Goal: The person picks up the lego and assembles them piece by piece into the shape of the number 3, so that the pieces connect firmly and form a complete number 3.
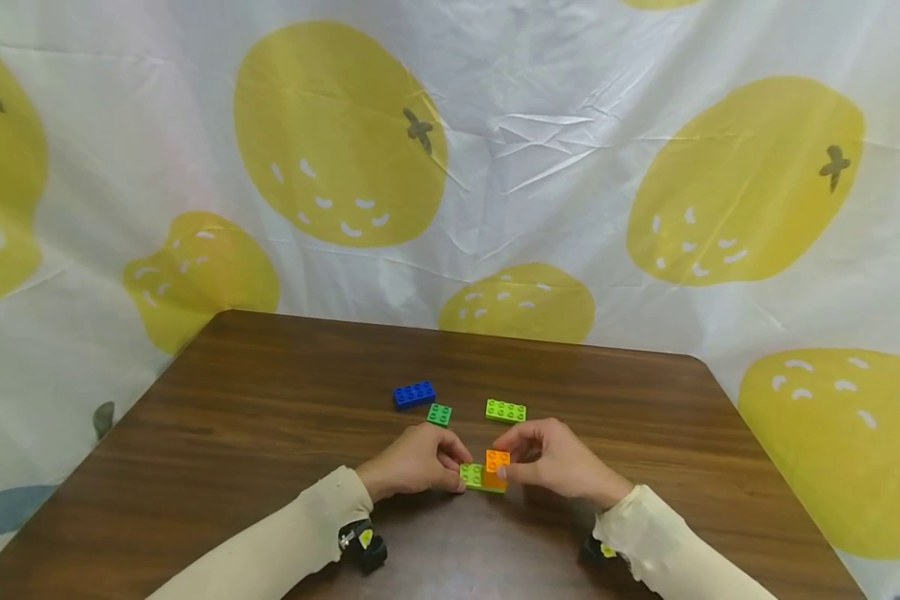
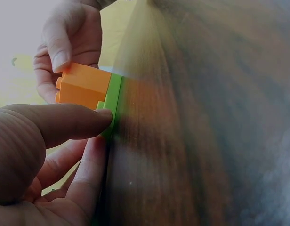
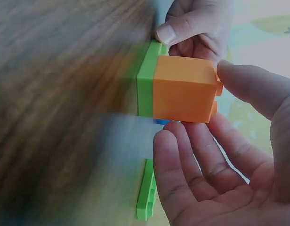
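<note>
My left hand pinches the left end of a flat lime-green toy building brick between thumb and fingers, low over the brown table. A taller orange brick stands on the right end of that lime brick, its studs upward. In the right wrist view the orange brick sits flush against the lime brick. My right hand holds the orange brick, thumb at its near upper edge and fingers around the far side. Part of the left fingers' contact is hidden behind the lime brick.
Beyond the hands lie a blue brick, a small green brick and another lime-green brick. The brown wooden table reaches back to a white curtain printed with yellow fruit.
</note>
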`<control>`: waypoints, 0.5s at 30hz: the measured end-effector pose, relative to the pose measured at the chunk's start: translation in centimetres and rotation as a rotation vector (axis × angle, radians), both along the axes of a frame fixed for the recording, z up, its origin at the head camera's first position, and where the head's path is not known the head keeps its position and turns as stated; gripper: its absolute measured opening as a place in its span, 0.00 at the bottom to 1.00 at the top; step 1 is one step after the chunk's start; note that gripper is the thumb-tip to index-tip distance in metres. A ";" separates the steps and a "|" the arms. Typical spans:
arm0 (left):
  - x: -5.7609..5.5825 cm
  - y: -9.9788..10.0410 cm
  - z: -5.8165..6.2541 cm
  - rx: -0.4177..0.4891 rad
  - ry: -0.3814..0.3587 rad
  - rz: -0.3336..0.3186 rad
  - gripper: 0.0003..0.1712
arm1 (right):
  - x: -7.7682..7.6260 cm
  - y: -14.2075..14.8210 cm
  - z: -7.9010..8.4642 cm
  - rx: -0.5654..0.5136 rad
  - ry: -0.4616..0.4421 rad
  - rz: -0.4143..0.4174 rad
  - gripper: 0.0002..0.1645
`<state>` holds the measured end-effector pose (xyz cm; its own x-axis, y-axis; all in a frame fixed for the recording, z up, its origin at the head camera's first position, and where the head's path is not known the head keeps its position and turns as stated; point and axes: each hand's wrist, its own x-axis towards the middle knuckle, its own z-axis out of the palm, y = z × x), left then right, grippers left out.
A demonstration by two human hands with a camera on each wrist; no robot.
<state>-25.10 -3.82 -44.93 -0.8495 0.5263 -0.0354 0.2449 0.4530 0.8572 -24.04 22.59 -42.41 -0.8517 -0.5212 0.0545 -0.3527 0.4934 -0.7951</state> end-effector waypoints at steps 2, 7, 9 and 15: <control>0.0 0.0 0.0 0.000 0.005 0.001 0.16 | -0.1 -0.1 0.2 -0.001 0.014 -0.012 0.17; 0.1 0.0 0.1 -0.002 0.008 0.005 0.16 | -0.3 -0.4 0.6 -0.018 0.025 -0.048 0.18; 0.1 0.0 0.1 -0.003 0.007 0.008 0.16 | -0.5 -0.5 0.9 -0.027 0.032 -0.055 0.19; 0.2 0.0 0.0 0.010 0.006 0.004 0.17 | -1.1 -0.9 1.5 -0.047 0.041 -0.067 0.20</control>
<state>-24.88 -3.86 -44.96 -0.8519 0.5231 -0.0253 0.2478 0.4452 0.8605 -25.11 21.65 -40.95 -0.8810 -0.4593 0.1133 -0.3531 0.4790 -0.8037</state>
